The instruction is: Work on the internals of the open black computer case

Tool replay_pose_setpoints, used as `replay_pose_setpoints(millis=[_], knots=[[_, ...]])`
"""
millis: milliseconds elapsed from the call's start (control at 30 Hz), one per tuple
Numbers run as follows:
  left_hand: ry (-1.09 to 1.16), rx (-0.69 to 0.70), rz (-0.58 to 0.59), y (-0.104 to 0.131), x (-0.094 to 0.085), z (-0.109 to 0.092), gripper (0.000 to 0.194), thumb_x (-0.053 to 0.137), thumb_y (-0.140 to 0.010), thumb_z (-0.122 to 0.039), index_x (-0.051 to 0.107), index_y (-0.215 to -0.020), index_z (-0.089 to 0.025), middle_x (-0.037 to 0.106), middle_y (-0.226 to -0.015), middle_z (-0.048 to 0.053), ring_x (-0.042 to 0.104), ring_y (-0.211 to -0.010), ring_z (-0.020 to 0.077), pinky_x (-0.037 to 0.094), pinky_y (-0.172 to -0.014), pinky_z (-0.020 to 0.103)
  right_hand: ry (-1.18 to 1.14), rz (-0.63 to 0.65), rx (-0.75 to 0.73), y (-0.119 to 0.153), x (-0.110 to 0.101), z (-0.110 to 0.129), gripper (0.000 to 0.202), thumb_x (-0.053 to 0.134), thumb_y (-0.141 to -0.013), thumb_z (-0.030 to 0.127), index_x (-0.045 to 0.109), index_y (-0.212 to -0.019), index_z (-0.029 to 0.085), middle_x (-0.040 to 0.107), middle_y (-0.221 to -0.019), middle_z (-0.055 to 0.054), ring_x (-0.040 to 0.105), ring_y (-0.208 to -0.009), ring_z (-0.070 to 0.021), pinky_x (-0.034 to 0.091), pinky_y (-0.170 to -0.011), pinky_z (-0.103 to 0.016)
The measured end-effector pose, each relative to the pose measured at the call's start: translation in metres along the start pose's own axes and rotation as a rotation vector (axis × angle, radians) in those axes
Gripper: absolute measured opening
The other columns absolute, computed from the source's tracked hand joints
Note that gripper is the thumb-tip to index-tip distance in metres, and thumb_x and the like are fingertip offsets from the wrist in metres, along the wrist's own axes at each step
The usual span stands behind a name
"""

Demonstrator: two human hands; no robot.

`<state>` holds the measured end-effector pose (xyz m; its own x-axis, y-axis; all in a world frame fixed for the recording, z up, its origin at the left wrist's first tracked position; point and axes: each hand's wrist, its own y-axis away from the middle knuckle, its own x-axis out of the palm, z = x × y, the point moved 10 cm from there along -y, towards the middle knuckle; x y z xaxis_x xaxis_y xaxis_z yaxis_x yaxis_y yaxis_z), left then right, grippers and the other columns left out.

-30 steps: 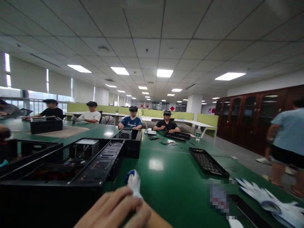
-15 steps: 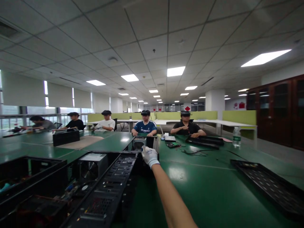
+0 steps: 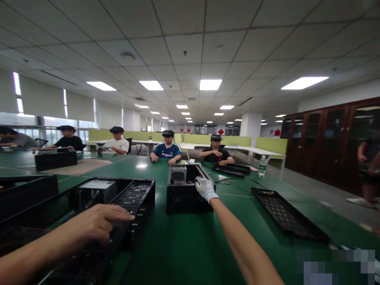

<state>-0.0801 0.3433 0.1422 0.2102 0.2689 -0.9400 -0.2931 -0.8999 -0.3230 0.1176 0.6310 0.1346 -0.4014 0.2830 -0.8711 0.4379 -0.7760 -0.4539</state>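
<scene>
Green worktops fill a wide office under a panelled ceiling with bright light panels. On the near table, well ahead of the person, stands a small open computer case, black, with a grey power unit set in its far left corner. The right hand, in a white glove, lies on the case's right front edge with the arm stretched out long; its fingers curl over the rim, though from this angle I cannot tell whether they truly clamp it or only rest there.

Nearer and to the left sits a larger open case, also black, with its own power unit and a perforated drive bay. The bare left hand lies palm down on this case's front edge, fingers spread flat and holding nothing.

To the right of the small case, apart from it, a black perforated side panel lies flat on the table. Another black case stands on the far left table. At the far end sit four people wearing head-mounted cameras, with a second dark panel and a water bottle near them. Dark wooden cabinets line the right wall, where another person stands.
</scene>
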Motion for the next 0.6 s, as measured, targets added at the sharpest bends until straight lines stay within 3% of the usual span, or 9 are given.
replay_pose_setpoints(millis=[67,167,233,300,333,367,433,500,600], knots=[[0.16,-0.01,0.105,-0.012,0.021,-0.005,0.041,0.041,-0.092,-0.041,0.08,-0.1,-0.036,0.081,-0.106,-0.002,0.075,-0.093,0.0223,0.065,-0.088,0.037,0.039,0.025,0.008,0.026,-0.004,-0.012,0.025,0.063,-0.103,0.038,0.069,-0.113,0.016,0.074,-0.108,-0.005,0.072,-0.094,-0.0197,0.061,-0.088,-0.042],[0.167,0.006,0.089,-0.017,0.027,-0.078,0.05,0.032,-0.098,-0.039,0.078,-0.079,-0.033,0.077,-0.083,0.003,0.072,-0.087,0.0252,0.064,-0.089,0.044,0.074,0.037,-0.007,0.079,-0.017,-0.019,0.024,0.053,-0.106,0.03,0.072,-0.112,0.017,0.079,-0.106,-0.008,0.074,-0.098,-0.0219,0.056,-0.09,-0.039],[0.131,-0.036,-0.026,-0.024,0.012,-0.141,0.056,0.025,-0.103,-0.036,0.078,-0.091,-0.03,0.076,-0.086,0.005,0.071,-0.088,0.0254,0.063,-0.09,0.045,0.088,0.041,-0.019,0.125,-0.033,-0.018,0.027,0.048,-0.105,0.026,0.072,-0.114,0.019,0.081,-0.108,-0.01,0.076,-0.102,-0.0236,0.052,-0.088,-0.035],[0.156,-0.014,-0.113,-0.041,-0.005,-0.203,0.05,0.025,-0.106,-0.038,0.072,-0.12,-0.029,0.076,-0.115,0.005,0.068,-0.11,0.0245,0.058,-0.103,0.043,0.1,0.054,-0.036,0.177,-0.053,-0.015,0.028,0.047,-0.103,0.025,0.072,-0.114,0.021,0.081,-0.109,-0.009,0.076,-0.103,-0.024,0.049,-0.084,-0.032],[0.157,0.005,-0.125,-0.054,-0.01,-0.226,0.048,0.025,-0.107,-0.038,0.065,-0.132,-0.028,0.071,-0.13,0.005,0.064,-0.122,0.0235,0.053,-0.111,0.042,0.105,0.067,-0.047,0.205,-0.063,-0.012,0.028,0.047,-0.102,0.026,0.072,-0.113,0.022,0.081,-0.108,-0.008,0.076,-0.102,-0.0236,0.048,-0.082,-0.031],[0.126,0.049,-0.061,-0.069,-0.005,-0.245,0.046,0.027,-0.109,-0.038,0.059,-0.14,-0.027,0.066,-0.14,0.005,0.06,-0.13,0.0223,0.049,-0.115,0.04,0.112,0.086,-0.056,0.234,-0.075,-0.01,0.026,0.047,-0.101,0.025,0.072,-0.111,0.023,0.081,-0.106,-0.007,0.076,-0.1,-0.0234,0.047,-0.08,-0.031],[0.009,0.119,0.132,-0.097,0.02,-0.262,0.044,0.038,-0.108,-0.037,0.051,-0.148,-0.025,0.061,-0.148,0.009,0.058,-0.134,0.0239,0.046,-0.117,0.04,0.124,0.144,-0.11,0.29,-0.099,-0.002,0.023,0.05,-0.098,0.024,0.071,-0.107,0.023,0.081,-0.102,-0.006,0.076,-0.094,-0.0232,0.046,-0.077,-0.031],[-0.094,0.179,0.341,-0.107,0.059,-0.259,0.052,0.061,-0.098,-0.039,0.054,-0.147,-0.024,0.063,-0.143,0.013,0.062,-0.129,0.0306,0.051,-0.111,0.044,0.12,0.255,-0.226,0.34,-0.12,0.012,0.02,0.052,-0.096,0.025,0.07,-0.104,0.022,0.08,-0.096,-0.006,0.075,-0.086,-0.0223,0.045,-0.071,-0.031],[-0.16,0.241,0.539,-0.086,0.115,-0.252,0.071,0.084,-0.078,-0.046,0.061,-0.142,-0.026,0.067,-0.134,0.019,0.065,-0.121,0.043,0.056,-0.102,0.056,0.09,0.534,-0.438,0.4,-0.143,0.033,0.016,0.057,-0.096,0.03,0.07,-0.101,0.023,0.08,-0.085,-0.004,0.072,-0.071,-0.0188,0.039,-0.057,-0.029]])
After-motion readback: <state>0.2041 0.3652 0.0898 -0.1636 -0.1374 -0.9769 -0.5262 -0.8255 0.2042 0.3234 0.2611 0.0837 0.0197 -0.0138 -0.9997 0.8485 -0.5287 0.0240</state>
